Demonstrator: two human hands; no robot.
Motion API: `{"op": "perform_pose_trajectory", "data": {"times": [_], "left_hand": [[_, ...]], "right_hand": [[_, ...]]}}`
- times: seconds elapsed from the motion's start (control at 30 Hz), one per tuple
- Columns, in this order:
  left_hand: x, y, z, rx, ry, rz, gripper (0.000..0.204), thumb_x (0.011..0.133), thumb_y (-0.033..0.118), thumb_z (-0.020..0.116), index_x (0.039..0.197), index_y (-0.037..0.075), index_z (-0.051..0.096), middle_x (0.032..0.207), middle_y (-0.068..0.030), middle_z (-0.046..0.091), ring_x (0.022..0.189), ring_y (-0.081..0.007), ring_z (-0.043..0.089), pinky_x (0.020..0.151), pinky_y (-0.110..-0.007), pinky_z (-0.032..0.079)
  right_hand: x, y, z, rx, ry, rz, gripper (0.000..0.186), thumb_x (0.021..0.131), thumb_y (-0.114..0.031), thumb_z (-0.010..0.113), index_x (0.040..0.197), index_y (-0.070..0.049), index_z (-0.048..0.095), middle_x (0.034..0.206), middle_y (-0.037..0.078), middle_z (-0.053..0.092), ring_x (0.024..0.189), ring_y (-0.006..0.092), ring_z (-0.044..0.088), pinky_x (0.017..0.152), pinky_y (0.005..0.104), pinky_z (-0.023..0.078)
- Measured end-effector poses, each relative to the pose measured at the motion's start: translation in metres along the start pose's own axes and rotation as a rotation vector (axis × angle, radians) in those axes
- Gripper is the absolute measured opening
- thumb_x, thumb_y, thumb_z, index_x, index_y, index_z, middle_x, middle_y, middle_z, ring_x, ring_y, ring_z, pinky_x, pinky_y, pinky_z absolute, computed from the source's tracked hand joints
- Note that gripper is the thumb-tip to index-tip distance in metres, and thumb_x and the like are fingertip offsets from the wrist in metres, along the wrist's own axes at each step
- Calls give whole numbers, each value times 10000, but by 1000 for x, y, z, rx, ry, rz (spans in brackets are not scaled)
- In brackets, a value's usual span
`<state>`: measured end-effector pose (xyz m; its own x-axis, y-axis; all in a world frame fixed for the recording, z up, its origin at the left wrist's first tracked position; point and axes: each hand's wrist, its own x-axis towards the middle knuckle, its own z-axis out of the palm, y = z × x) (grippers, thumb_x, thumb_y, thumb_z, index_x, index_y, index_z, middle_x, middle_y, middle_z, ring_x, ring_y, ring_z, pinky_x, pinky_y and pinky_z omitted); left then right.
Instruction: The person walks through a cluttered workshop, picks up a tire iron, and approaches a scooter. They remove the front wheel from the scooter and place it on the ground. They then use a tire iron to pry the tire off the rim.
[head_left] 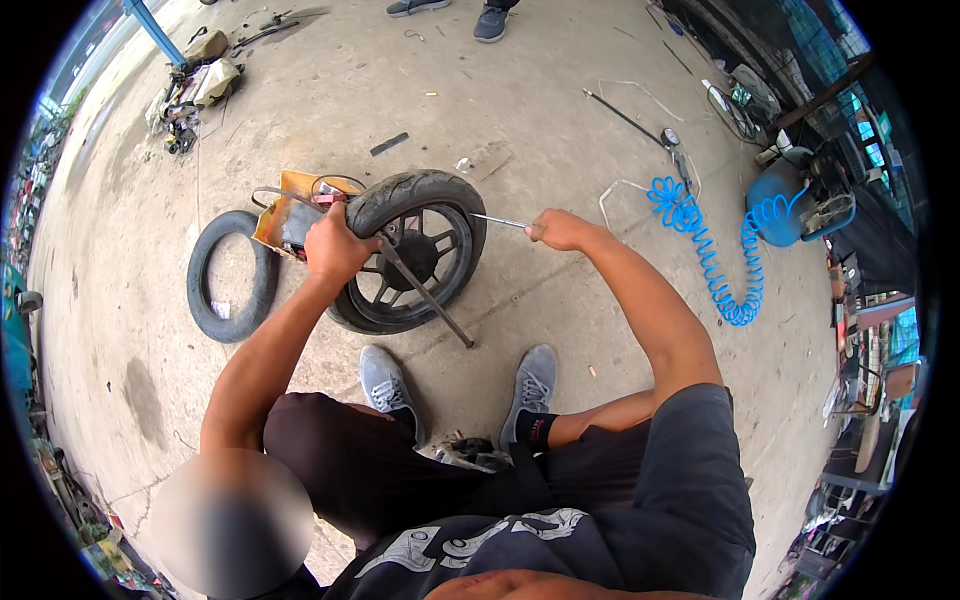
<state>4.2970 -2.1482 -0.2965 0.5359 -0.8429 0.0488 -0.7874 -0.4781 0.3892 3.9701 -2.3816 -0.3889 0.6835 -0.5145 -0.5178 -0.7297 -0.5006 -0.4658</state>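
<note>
And there you were, seated low over the wheel (411, 262), which leaned on the concrete floor (580, 310) just beyond your shoes, its tyre (415, 190) close against the yellow box (268, 228), with the grey inner tube (200, 285) lying flat to the left. Your right hand (556, 230) was clamped round the near end of a slim metal rod (500, 221), and its tip met the tyre's right edge! This looked like a spot for small, steady pressure: tip shallow against the rubber, clear of the rim, the wheel braced firmly so it couldn't roll. A slip there could have scored the metal. Now the pose: your right arm reached out wide, elbow bent, wrist nearly level, the rod pointing left. Your left hand (338, 245) came down steeply on the tyre's upper left, thumb out towards the top of the dark bar (427, 290) slanting across the spokes; its fingertips were hidden, so whether it gripped tyre or bar, you couldn't tell from here.
</note>
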Motion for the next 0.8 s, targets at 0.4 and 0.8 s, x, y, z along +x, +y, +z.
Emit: {"op": "perform_pose_trajectory", "data": {"times": [0.4, 0.8], "left_hand": [[0, -10, 4, -9, 12, 17, 717, 565, 292, 915, 1158, 8, 627, 938, -224, 718, 908, -396, 690, 807, -455, 535], [0, -7, 0, -74, 22, 76, 575, 590, 281, 902, 1001, 8, 607, 941, -214, 701, 918, -419, 666, 810, -478, 517]], "right_hand": [[17, -59, -44, -446, -7, 136, 509, 1006, -474, 483, 1066, -20, 706, 1095, 184, 706, 1042, 369, 657, 879, 487, 517], [27, -33, -6, -282, 53, 105, 490, 1010, -459, 477, 1025, -32, 715, 1075, 197, 700, 1041, 390, 644, 887, 499, 501]]}}
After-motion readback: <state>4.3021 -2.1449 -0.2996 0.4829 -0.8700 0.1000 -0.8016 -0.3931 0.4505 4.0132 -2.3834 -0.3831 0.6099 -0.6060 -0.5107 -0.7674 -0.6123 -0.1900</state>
